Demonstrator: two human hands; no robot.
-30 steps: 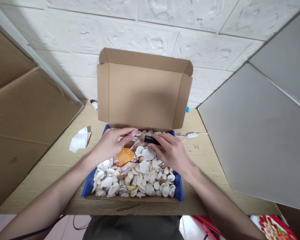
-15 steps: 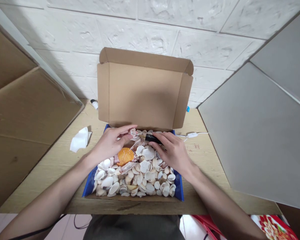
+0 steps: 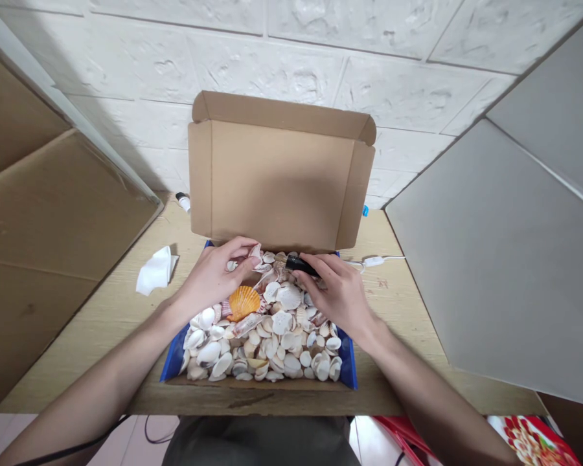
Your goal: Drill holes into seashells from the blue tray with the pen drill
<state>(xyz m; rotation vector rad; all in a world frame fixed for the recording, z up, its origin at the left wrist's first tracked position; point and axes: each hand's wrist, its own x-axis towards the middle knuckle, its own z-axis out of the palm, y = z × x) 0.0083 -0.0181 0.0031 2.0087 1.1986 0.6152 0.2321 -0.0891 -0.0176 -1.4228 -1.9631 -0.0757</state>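
My left hand (image 3: 226, 264) pinches a small pinkish-white seashell (image 3: 256, 252) between thumb and fingers, above the back of the box of shells. My right hand (image 3: 337, 285) is closed around a short black cylindrical tool (image 3: 298, 264); its end points left toward the held shell, a gap apart from it. The tool's exact kind is unclear. Below both hands lies a cardboard box (image 3: 352, 369) with blue sides, filled with white and cream seashells (image 3: 272, 349). An orange scallop shell (image 3: 243, 303) rests among them, left of the middle.
The box's brown lid (image 3: 282, 175) stands raised against the white brick wall (image 3: 272, 65). A crumpled white tissue (image 3: 155, 270) lies left on the wooden table (image 3: 388, 310). A white cable connector (image 3: 374, 261) is at right. Cardboard (image 3: 53, 213) and a grey panel (image 3: 490, 259) flank the table.
The black tool has drawn slightly right, away from the shell, and its tan tip no longer shows clearly. My left hand has turned the shell a little.
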